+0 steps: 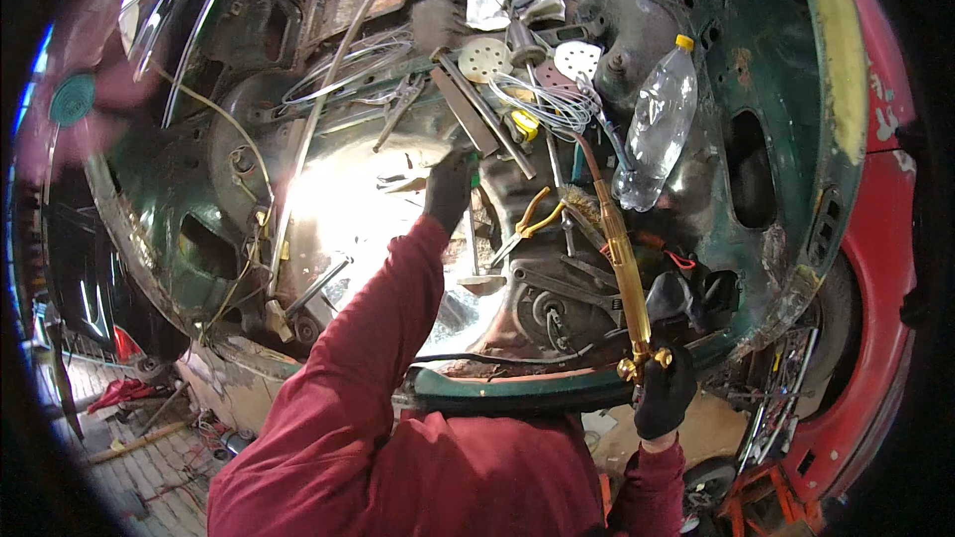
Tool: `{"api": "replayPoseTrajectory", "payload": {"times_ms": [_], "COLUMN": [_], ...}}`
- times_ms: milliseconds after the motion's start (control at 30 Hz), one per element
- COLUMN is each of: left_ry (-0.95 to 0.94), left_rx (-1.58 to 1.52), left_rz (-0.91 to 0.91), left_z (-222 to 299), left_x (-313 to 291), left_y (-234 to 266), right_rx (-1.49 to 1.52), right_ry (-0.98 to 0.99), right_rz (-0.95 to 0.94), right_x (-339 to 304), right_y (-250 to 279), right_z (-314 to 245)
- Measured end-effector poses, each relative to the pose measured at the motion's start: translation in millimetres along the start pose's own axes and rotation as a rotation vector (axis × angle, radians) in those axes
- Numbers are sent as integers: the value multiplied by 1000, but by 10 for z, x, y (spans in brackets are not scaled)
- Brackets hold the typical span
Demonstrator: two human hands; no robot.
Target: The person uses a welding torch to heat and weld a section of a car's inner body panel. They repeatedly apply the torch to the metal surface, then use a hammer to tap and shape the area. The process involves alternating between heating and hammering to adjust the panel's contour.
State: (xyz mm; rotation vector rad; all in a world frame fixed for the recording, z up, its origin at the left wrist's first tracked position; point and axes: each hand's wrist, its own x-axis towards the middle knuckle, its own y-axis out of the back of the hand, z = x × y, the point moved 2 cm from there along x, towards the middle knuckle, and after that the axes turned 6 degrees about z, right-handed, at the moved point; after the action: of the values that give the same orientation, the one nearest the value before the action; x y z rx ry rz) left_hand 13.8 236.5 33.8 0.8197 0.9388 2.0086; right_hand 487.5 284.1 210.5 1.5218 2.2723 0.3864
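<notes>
In the head view my right hand [667,393], in a dark glove, grips a brass gas torch [627,273] just below its valve knobs. The torch's copper tube points away from me over the tools. My left hand [450,189], also gloved, is closed above the brightly lit metal panel [343,199]. A bit of green shows at its far edge, but what the fingers hold is hidden. From beside this hand a hammer [482,283] stretches toward me, head nearest; whether I touch its handle I cannot tell. Yellow-handled pliers [532,219] lie to its right.
Around the hands spreads a green car body with a rounded near edge [527,390]. A clear bottle with a yellow cap [662,124], coiled wire [552,104], sanding discs [485,60] and metal bars [468,104] lie farther in. A red car panel [885,268] stands right.
</notes>
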Motion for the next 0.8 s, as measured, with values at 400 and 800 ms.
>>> {"api": "replayPoseTrajectory", "payload": {"times_ms": [400, 800], "left_ry": [296, 457], "left_rx": [-762, -1893], "left_rz": [142, 80], "left_z": [1318, 1603], "left_x": [-1307, -1534], "left_y": [1702, 2506], "right_rx": [333, 204], "right_ry": [-82, 49], "right_rz": [-345, -590], "right_x": [-284, -669], "right_y": [310, 552], "right_z": [-426, -941]}}
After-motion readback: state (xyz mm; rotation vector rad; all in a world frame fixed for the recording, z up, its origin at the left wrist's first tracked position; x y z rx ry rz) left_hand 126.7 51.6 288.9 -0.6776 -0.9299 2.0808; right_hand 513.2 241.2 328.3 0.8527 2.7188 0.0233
